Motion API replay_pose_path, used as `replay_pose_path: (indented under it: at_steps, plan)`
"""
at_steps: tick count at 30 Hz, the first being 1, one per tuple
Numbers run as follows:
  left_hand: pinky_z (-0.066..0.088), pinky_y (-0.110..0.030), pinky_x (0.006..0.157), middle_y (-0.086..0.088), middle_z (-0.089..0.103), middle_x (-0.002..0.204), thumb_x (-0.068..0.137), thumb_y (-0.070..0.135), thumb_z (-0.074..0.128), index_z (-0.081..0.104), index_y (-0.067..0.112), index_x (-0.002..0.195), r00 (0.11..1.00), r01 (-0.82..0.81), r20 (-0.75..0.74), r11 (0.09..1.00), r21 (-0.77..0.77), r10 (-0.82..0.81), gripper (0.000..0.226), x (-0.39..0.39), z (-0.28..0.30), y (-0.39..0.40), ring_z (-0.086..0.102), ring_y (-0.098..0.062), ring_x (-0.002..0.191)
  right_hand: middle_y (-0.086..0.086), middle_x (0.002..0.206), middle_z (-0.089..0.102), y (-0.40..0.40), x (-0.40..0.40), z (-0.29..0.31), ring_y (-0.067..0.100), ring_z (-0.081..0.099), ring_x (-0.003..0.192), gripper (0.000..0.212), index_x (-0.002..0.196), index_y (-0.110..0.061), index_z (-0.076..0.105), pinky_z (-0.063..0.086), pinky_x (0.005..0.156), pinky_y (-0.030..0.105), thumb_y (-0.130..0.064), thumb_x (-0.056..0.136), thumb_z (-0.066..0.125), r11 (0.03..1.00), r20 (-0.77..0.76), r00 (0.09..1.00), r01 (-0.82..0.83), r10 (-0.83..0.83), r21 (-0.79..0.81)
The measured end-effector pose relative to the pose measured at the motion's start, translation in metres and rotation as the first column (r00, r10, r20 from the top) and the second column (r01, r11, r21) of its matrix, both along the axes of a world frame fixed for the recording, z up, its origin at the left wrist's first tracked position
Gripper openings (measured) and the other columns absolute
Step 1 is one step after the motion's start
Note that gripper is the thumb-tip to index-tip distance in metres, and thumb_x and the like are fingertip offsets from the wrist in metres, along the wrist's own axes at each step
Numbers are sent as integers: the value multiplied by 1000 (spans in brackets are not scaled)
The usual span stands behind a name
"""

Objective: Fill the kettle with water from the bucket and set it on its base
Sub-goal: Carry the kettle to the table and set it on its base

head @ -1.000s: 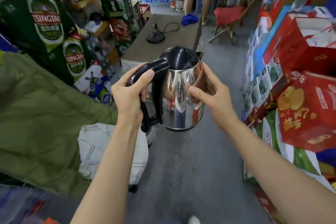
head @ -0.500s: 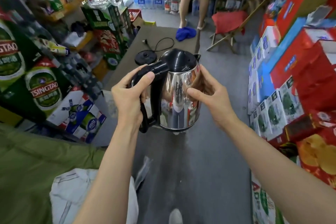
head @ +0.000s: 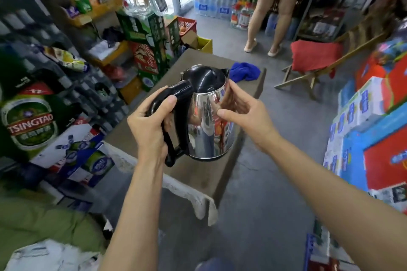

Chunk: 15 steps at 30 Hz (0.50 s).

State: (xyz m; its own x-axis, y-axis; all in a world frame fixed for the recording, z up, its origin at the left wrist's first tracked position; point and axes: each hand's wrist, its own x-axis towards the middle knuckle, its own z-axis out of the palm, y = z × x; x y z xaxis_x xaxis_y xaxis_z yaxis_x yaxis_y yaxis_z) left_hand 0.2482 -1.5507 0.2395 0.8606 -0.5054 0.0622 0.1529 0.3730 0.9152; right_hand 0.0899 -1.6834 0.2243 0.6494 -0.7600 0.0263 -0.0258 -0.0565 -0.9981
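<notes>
A shiny steel kettle [head: 209, 125] with a black lid and black handle hangs upright in the air above a low grey-brown table [head: 198, 174]. My left hand [head: 152, 130] is closed around the black handle. My right hand [head: 242, 112] rests its fingers against the kettle's right side near the rim, thumb held off the metal. The kettle's base is hidden behind the kettle, and no bucket is in view.
A blue cloth [head: 245, 71] lies at the table's far end. Beer cartons [head: 30, 123] and shelves crowd the left; stacked red and blue boxes [head: 374, 130] line the right. A person [head: 271, 11] stands ahead beside a red folding chair [head: 312, 57]. Green fabric [head: 44, 220] lies lower left.
I have walked forward, so the table is now right under the kettle and the black base has slipped out of sight behind it. Both hands keep their hold.
</notes>
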Motion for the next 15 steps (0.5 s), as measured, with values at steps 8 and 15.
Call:
replay_pose_path:
  at_steps: [8,15]
  plan:
    - [52,-20,61,-5,75,85,62,14,82,74,3,103,987,-160,-11,987,15,160,43,49,-6,-92,68,-15,72,-3,137,60,-116,73,-9,11,57,129,86,153,-14,36,43,112,34,1,79,78,987,-30,986,-163,163,0]
    - [50,-18,59,-4,71,79,57,23,87,74,5,106,952,-305,9,950,67,305,53,89,-12,-155,62,-11,62,0,146,54,-197,135,-9,8,55,131,86,153,-11,35,42,112,33,3,80,77,946,-24,946,-322,323,39]
